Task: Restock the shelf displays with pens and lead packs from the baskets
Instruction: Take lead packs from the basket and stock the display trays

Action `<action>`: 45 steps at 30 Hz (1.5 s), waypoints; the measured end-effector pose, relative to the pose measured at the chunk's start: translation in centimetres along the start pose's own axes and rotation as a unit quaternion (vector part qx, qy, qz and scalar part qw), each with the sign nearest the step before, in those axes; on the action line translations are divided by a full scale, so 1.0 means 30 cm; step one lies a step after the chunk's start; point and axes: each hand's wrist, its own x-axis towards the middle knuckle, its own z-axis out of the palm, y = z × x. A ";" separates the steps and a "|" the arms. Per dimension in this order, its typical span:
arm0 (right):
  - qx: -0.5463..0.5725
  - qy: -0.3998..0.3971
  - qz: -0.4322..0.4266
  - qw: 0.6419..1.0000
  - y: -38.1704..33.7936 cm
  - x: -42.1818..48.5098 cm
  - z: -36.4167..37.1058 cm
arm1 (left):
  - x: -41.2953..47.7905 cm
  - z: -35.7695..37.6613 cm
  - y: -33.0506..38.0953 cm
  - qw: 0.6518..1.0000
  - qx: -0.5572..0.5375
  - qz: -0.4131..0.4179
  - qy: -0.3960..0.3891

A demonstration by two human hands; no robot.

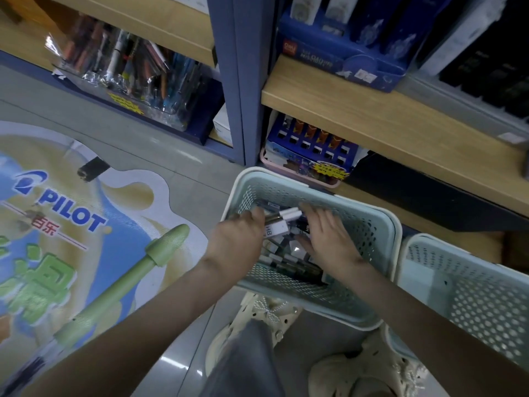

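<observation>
- While both of your hands are down in the basket point(369, 233), which stands on the floor point(177, 156) at the near side of the shelf point(400, 124), the lead packs point(289, 260) lie in a loose heap at its bottom.
- The packs look like small, stiff plastic cases, light and smooth. I judge they will slide against each other easily, so take only a few at a time and hold them across the long sides, not at the white caps.
- Your left hand point(239, 234) has its grip closed around a small bundle point(279, 223) of packs, some marked HB. The bundle sticks out to the right of the fingers, just above the heap.
- Your right hand point(326, 239) has an open grip: the fingers are stretched flat and rest on the heap, holding nothing.
- The shelf display point(310, 151) with small slots sits under the wooden shelf board, just beyond the far rim of the basket. Probably the packs go there, but I cannot tell this for sure.
- A second basket point(472, 305) stands just beside the first one, on the right.
</observation>
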 end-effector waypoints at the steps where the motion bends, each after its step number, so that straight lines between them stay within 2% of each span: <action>1: -0.019 -0.036 -0.012 0.999 0.004 -0.011 0.029 | -0.020 0.003 -0.027 0.999 -0.019 0.005 0.029; 3: -0.044 -0.109 -0.063 0.991 0.012 -0.030 0.106 | -0.060 0.024 -0.078 0.994 -0.053 0.028 0.094; 5: -0.042 -0.201 -0.107 0.973 0.007 -0.035 0.169 | -0.098 0.026 -0.108 0.990 -0.044 0.045 0.126; 9: -0.040 -0.291 -0.109 0.950 -0.003 -0.026 0.225 | -0.124 0.010 -0.122 0.981 -0.030 0.046 0.185; 12: -0.023 -0.303 -0.106 0.947 -0.011 -0.013 0.229 | -0.117 0.038 -0.128 0.973 -0.042 0.052 0.222; 17: -0.032 -0.314 -0.108 0.943 -0.035 0.001 0.231 | -0.101 0.075 -0.129 0.951 -0.044 0.115 0.284; 24: -0.098 -0.335 -0.153 0.924 -0.101 0.028 0.198 | -0.106 0.101 -0.166 0.947 -0.057 0.134 0.286; 27: -0.106 -0.342 -0.157 0.920 -0.107 0.027 0.194 | -0.103 0.104 -0.179 0.939 -0.063 0.120 0.315; 31: -0.017 -0.333 -0.127 0.934 -0.108 0.027 0.167 | -0.102 0.117 -0.183 0.933 -0.088 0.105 0.331; 34: 0.142 -0.249 -0.040 0.957 -0.102 0.010 0.124 | -0.105 0.100 -0.148 0.933 -0.178 0.055 0.308; 38: 0.338 -0.110 0.113 0.928 -0.093 0.000 0.042 | -0.098 0.025 -0.062 0.917 -0.320 -0.075 0.227; 40: 0.416 -0.047 0.172 0.892 -0.103 0.009 -0.034 | -0.076 -0.010 -0.033 0.885 -0.429 -0.136 0.119; 42: 0.508 -0.017 0.212 0.835 -0.116 0.011 -0.124 | -0.056 -0.022 -0.017 0.825 -0.538 -0.169 0.021; 45: 0.605 0.007 0.233 0.761 -0.128 -0.001 -0.233 | -0.026 -0.026 -0.004 0.775 -0.611 -0.157 -0.045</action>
